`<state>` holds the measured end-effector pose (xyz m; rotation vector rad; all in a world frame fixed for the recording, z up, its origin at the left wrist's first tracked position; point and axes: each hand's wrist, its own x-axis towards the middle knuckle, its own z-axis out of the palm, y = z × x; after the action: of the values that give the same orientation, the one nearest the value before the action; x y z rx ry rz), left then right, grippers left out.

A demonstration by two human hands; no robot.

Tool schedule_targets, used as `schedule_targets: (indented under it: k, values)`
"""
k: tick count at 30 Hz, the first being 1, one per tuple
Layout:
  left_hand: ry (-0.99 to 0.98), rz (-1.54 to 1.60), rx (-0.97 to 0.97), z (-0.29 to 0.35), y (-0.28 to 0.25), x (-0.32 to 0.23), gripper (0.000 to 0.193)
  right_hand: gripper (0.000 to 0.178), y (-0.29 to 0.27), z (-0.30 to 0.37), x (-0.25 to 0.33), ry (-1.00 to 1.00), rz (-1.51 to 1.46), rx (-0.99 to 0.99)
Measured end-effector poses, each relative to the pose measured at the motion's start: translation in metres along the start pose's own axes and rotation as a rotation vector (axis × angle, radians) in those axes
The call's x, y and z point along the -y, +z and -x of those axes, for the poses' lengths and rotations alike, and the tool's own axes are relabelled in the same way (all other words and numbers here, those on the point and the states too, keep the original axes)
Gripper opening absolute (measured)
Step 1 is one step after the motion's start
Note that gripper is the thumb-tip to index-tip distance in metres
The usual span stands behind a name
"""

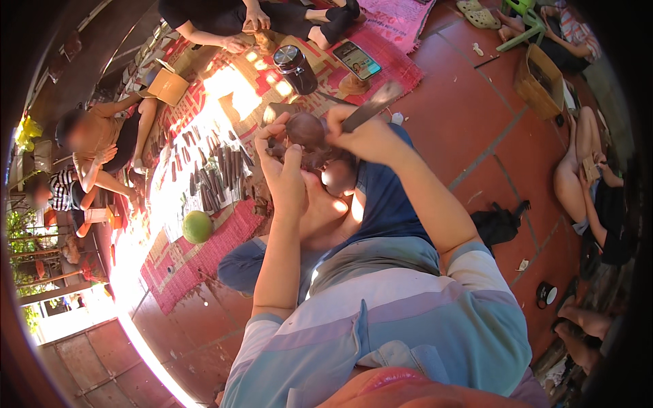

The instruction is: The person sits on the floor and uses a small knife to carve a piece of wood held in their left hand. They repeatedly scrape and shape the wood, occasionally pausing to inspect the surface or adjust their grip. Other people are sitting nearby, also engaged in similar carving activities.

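My left hand point(284, 166) grips a dark brown, rounded piece that looks like a wood carving point(306, 130), held above my bare feet. In my right hand point(364, 134), a tool with a dark shaft and a flat greyish end point(374, 106) points up and to the right; motion blurs it, so its exact kind is unclear. The fingers of that hand are close against the carving's right side. Below the carving, another brown rounded form point(338, 175) shows by my feet; whether it belongs to the same piece I cannot tell.
Many dark-handled hand tools point(216, 178) lie in rows on the sunlit mat point(221, 238), near a green ball-shaped object point(197, 226). Beyond my hands are a black canister point(295, 69) and a phone point(357, 60). Other people sit around; a cardboard box point(539, 80) stands right.
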<state>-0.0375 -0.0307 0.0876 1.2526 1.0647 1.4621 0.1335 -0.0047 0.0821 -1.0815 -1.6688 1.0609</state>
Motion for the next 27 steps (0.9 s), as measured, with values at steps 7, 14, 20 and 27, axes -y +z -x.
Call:
schedule_targets:
  k: [7,14,20,27]
  values:
    - [-0.002,-0.036,-0.013,0.001,0.001,-0.004,0.035,0.022,-0.013,-0.012,-0.014,-0.034,-0.053,0.130]
    - [0.052,-0.012,0.018,0.000,-0.006,0.009,0.054,0.021,-0.046,-0.008,-0.053,0.022,-0.492,-0.212]
    - [-0.154,0.086,-0.054,0.046,-0.051,0.068,0.059,0.016,-0.064,0.075,-0.113,0.413,-0.446,-0.221]
    - [-0.651,-0.704,0.542,0.160,-0.111,0.162,0.045,0.016,-0.018,0.152,-0.130,0.734,-0.368,0.016]
